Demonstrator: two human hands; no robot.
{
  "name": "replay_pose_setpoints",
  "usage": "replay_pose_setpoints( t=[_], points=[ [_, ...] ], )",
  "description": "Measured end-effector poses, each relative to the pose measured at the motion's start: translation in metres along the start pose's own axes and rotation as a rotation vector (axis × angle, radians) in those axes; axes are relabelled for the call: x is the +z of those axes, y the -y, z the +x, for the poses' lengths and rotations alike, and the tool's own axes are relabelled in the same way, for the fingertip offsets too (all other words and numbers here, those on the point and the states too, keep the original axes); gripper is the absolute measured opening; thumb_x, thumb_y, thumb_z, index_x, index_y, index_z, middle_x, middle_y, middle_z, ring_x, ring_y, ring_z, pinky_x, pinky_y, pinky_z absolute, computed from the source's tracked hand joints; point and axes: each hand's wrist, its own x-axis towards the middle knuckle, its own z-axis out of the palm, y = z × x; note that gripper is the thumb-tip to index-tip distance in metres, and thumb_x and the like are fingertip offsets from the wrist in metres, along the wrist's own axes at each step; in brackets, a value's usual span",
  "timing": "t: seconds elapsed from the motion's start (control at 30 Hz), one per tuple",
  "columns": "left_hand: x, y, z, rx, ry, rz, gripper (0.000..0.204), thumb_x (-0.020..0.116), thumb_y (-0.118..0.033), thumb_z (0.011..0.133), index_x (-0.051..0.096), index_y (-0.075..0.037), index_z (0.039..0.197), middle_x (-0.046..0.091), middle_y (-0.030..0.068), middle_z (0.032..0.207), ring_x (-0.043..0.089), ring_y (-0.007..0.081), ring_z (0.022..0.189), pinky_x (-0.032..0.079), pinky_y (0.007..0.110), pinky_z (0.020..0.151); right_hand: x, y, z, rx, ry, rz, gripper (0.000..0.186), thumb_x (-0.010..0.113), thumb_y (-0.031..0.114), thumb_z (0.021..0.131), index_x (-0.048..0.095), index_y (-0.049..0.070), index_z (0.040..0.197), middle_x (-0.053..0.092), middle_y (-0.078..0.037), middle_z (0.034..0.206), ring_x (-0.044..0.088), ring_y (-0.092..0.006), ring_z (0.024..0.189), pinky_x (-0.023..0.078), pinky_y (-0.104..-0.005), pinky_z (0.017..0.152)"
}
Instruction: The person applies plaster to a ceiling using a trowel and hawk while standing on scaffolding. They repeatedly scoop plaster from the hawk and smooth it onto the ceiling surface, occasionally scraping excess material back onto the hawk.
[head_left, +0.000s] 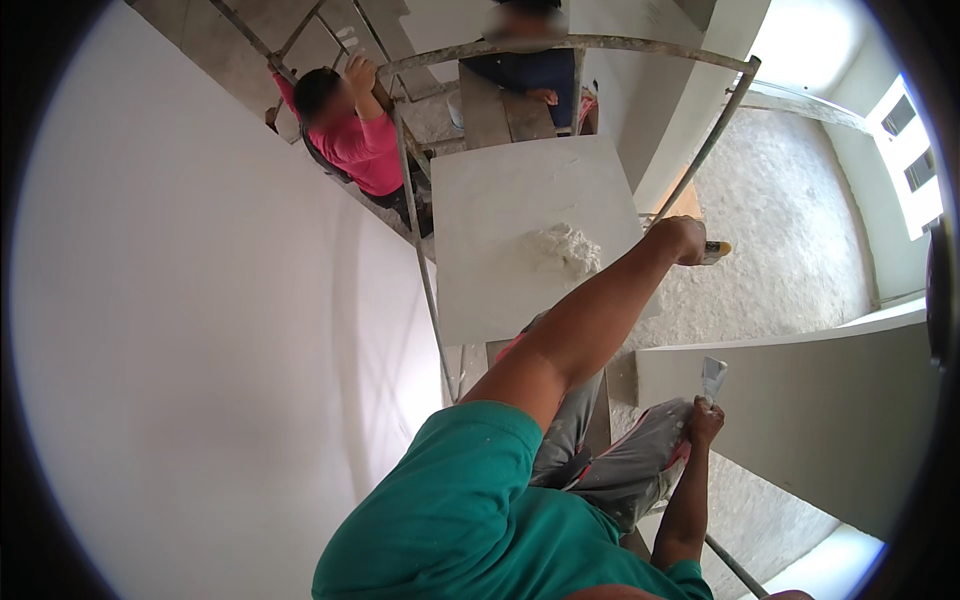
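My left hand [682, 240] is closed around a yellow-handled tool [716, 249], just right of the plaster heap [565, 246] on the grey board [500, 200]. My right hand [702, 422] grips a putty knife [712, 377], blade up, near my knee.

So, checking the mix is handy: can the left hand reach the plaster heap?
Probably yes: the left hand, gripping a yellow-handled tool, is at the board's right edge beside the plaster heap, nothing between them. The right hand holds a putty knife.
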Motion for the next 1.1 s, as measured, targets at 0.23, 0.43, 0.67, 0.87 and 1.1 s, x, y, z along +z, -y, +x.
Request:
replay_pose_setpoints(
  t=[0.23,0.43,0.67,0.87,1.1],
  points=[
    [-0.002,0.007,-0.001,-0.015,0.002,-0.007,0.037,0.058,-0.017,0.079,0.064,-0.006,0.114,0.064,0.0115,0.117,0.062,0.0256,0.106,0.051,0.036,0.086,0.006,-0.016,0.004,-0.069,0.0,0.01,0.036,0.067,0.028,0.075,0.061,-0.008,0.071,0.061,-0.021,0.063,0.057,-0.0283,0.058,0.045,-0.0439,0.061],
    [0.002,0.009,0.003,-0.005,-0.044,-0.034,0.032,0.058,-0.015,0.079,0.067,-0.005,0.108,0.066,0.0118,0.112,0.064,0.0254,0.103,0.052,0.035,0.084,0.004,-0.009,0.003,0.034,0.024,0.103,0.035,0.067,0.026,0.076,0.059,-0.007,0.068,0.06,-0.016,0.059,0.053,-0.0237,0.055,0.043,-0.0431,0.057],
    [0.001,0.017,0.004,-0.021,-0.059,0.009,0.036,0.065,-0.021,0.077,0.066,-0.005,0.109,0.066,0.0131,0.114,0.064,0.0259,0.104,0.051,0.035,0.087,0.006,-0.03,0.016,0.043,0.052,0.147,0.039,0.068,0.03,0.078,0.058,-0.006,0.068,0.056,-0.014,0.057,0.05,-0.0237,0.053,0.042,-0.0433,0.056],
    [0.009,0.012,-0.014,-0.032,0.052,0.056,0.035,0.064,-0.019,0.077,0.066,-0.006,0.11,0.066,0.012,0.113,0.063,0.0253,0.104,0.051,0.035,0.088,0.01,-0.027,0.01,0.09,0.094,0.196,0.038,0.069,0.028,0.081,0.058,-0.007,0.069,0.057,-0.014,0.06,0.049,-0.0225,0.056,0.041,-0.0408,0.056],
    [0.003,-0.004,-0.032,0.019,0.137,0.145,0.032,0.059,-0.014,0.08,0.065,-0.005,0.11,0.066,0.0126,0.11,0.063,0.0248,0.104,0.051,0.035,0.087,0.006,-0.023,0.003,-0.029,0.044,0.191,0.036,0.07,0.028,0.082,0.064,-0.007,0.079,0.063,-0.017,0.068,0.057,-0.0259,0.063,0.046,-0.0399,0.063]
  ],
)
